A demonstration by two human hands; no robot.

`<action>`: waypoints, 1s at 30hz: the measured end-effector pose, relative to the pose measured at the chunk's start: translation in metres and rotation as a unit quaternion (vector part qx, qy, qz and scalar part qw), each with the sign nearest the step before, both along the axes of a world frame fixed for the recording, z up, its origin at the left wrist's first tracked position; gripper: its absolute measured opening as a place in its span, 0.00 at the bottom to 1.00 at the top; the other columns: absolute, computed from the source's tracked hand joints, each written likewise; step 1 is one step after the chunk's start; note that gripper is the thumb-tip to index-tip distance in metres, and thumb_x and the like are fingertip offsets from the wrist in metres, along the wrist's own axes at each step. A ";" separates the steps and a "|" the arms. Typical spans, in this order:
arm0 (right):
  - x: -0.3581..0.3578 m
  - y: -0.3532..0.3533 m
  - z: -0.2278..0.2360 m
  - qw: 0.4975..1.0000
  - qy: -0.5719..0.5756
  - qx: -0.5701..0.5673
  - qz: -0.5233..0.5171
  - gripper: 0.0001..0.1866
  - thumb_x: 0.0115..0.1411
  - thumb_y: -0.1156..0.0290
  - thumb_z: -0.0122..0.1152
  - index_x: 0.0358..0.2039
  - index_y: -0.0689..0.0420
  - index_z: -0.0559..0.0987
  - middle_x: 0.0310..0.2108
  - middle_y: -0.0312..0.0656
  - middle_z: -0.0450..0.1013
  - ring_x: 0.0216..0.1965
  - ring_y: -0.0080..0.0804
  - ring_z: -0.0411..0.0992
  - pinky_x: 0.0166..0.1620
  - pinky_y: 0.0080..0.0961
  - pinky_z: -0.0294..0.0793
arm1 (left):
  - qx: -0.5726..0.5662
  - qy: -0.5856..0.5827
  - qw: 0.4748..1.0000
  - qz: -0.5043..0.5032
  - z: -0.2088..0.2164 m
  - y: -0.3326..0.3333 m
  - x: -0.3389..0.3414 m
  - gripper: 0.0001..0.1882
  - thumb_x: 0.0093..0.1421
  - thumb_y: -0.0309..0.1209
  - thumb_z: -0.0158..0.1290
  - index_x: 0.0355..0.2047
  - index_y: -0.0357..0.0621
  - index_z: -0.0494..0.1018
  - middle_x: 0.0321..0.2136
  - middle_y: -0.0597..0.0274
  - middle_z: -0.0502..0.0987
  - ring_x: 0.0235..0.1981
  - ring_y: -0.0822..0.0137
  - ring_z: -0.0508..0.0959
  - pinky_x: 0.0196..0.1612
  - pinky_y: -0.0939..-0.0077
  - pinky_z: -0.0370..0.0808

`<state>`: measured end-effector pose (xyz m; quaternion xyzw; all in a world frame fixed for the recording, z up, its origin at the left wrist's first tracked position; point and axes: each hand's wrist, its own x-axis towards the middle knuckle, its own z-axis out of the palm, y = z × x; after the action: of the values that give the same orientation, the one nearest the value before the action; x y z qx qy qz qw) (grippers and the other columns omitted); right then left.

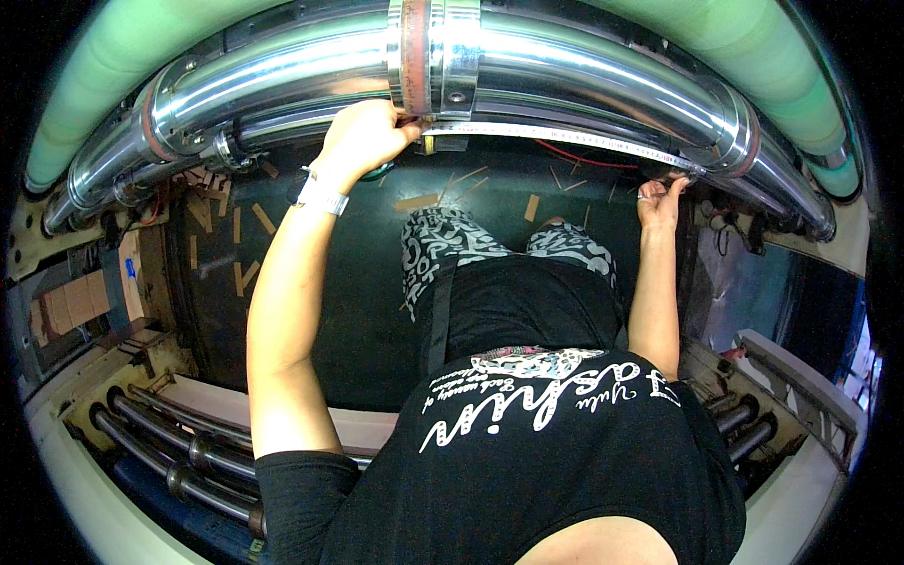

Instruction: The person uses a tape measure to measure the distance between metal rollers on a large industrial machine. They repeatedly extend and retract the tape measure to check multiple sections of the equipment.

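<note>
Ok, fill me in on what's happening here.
A pale measuring tape is stretched alongside a shiny metal roller. The left hand holds it beside the middle collar; the right hand grips it toward the roller's right end. Thin pale strips lie scattered on the dark surface below.

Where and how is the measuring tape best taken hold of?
Probably pinch the measuring tape at both ends of its visible length, from the near side: this thin strip runs along the shiny roller, which seems to block the far side. The left hand and right hand are there.
</note>
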<state>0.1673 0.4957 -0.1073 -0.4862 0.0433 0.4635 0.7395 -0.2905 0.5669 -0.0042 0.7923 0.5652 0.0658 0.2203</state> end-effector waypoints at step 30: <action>0.061 0.000 0.018 0.938 -0.319 -0.048 0.130 0.07 0.57 0.75 0.52 0.26 0.50 0.64 0.20 0.31 0.62 0.18 0.20 0.59 0.15 0.18 0.55 | 0.037 -0.008 0.997 0.060 -0.010 -0.004 0.001 0.14 0.51 0.43 0.49 0.28 0.46 0.76 0.24 0.52 0.76 0.30 0.54 0.76 0.34 0.63 0.72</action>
<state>0.2280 0.4961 -0.0891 -0.6452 -0.2360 0.3734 0.6234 -0.2895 0.5630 -0.0146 0.7641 0.6070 0.1061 0.1910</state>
